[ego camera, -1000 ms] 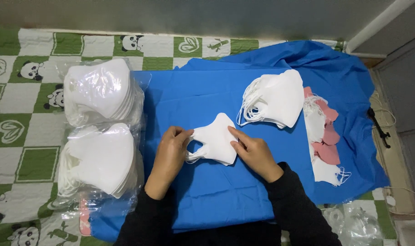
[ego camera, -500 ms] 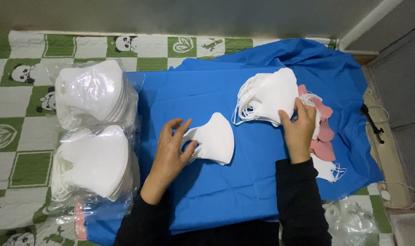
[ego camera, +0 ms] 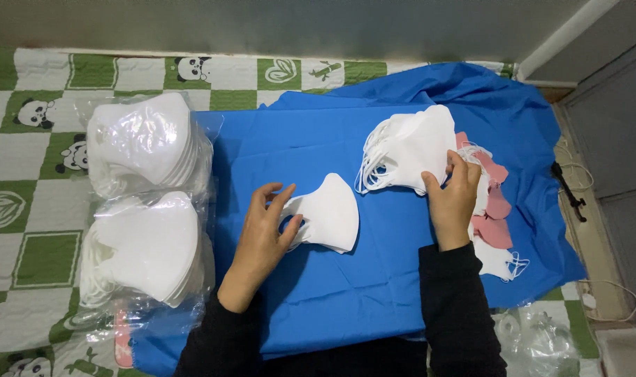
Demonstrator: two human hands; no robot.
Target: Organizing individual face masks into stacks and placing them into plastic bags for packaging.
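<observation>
Fingers of my left hand (ego camera: 262, 230) rest spread on the small stack of white masks (ego camera: 328, 213), pinning its ear-loop side so it does not slide on the blue cloth (ego camera: 374, 279). My right hand (ego camera: 452, 199) pinches the lower edge of the bigger white pile (ego camera: 412, 146), just beyond its fingertips. Pink masks (ego camera: 492, 216) lie right of that hand. Left of my left hand, well apart, two bagged bundles (ego camera: 147, 202) sit on the panda mat (ego camera: 24, 202).

Two bagged mask stacks (ego camera: 143, 209) lie left on the panda quilt (ego camera: 24, 139); pink masks (ego camera: 496, 209) lie right.
</observation>
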